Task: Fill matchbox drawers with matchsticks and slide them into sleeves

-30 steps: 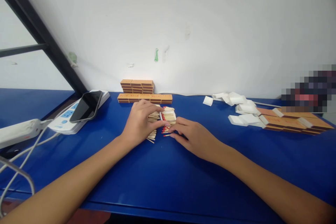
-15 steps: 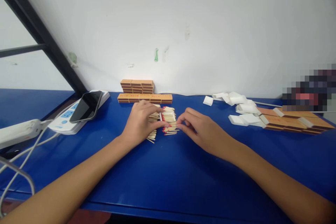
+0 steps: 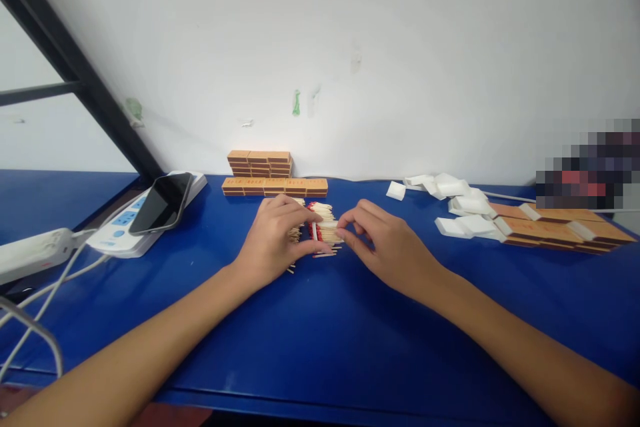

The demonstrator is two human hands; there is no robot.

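Observation:
A pile of red-headed matches point(image 3: 327, 230) lies on the blue table in front of me, with more matches partly hidden beneath my left hand point(image 3: 275, 230). Thumb and fingers of that hand curve around a white matchbox tray point(image 3: 315, 233), whose edge shows between the fingertips among the red heads. From the other side, my right hand point(image 3: 383, 237) pinches at the plain wooden ends of the matches. How many matches its fingertips hold cannot be made out.
Closed matchboxes point(image 3: 275, 187) stand in a row and a stack by the wall. White empty trays point(image 3: 457, 197) lie at the right, beside more orange matchboxes point(image 3: 555, 230). A phone point(image 3: 161, 203) rests on a power strip point(image 3: 117, 233) at the left, with white cables nearby.
My left hand has shifted slightly right with the white tray edge, which now sits among the match heads. My right fingertips stay at the match ends.

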